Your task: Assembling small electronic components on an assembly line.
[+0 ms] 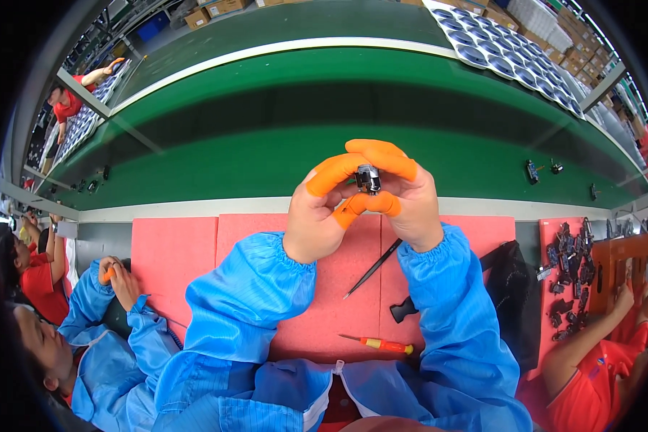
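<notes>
Between nearly closed hands (314, 219) (419, 209) | pinched black-silver part (368, 178) | long axis near-upright in view | facing unclear

White tray (487, 65) of dark discs (472, 55) near stacked cardboard boxes (585, 55).

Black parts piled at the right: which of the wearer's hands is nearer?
Right. The right hand is left of the black parts; the left hand is farther left, beyond the right one.
</notes>
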The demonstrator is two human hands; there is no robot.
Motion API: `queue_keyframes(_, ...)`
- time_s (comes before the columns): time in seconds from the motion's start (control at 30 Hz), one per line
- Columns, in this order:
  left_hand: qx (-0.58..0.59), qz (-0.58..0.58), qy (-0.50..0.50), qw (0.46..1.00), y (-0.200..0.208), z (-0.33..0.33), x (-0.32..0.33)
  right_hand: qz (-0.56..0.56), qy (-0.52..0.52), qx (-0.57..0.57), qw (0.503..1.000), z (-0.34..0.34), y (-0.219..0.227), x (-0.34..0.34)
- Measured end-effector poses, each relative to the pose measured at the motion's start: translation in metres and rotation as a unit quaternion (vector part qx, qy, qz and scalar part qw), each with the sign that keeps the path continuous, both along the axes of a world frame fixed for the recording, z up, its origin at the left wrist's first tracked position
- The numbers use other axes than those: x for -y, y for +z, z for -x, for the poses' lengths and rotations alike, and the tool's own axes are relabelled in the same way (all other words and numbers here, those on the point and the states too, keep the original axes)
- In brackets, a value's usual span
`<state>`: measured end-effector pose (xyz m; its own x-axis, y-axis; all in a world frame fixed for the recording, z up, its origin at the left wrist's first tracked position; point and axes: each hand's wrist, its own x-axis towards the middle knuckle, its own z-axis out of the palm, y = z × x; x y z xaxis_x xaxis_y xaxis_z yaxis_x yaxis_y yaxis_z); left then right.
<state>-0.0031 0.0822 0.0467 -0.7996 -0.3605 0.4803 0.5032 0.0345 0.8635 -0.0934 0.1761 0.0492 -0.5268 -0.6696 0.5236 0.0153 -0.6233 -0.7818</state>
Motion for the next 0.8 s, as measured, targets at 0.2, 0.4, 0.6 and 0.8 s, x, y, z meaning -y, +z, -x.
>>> queue_keyframes(0.2, -0.014, 0.060, 0.034, 0.998, 0.002, -0.002, 0.000, -0.018, -0.007, -0.033, 0.999, -0.002, 0.005, -0.003)
queue_keyframes(0.4, -0.023, 0.048, 0.057, 0.997, -0.003, -0.004, -0.002, 0.003, -0.026, 0.012, 1.000, -0.013, 0.004, 0.004)
queue_keyframes(0.6, 0.003, -0.226, 0.017, 0.974, -0.003, 0.015, 0.010, -0.076, -0.104, 0.038, 0.991, -0.006, -0.022, 0.018)
queue_keyframes(0.8, 0.018, -0.274, -0.023, 0.961, -0.018, 0.020, 0.020, -0.210, -0.241, -0.159, 0.934, 0.009, -0.033, 0.010)
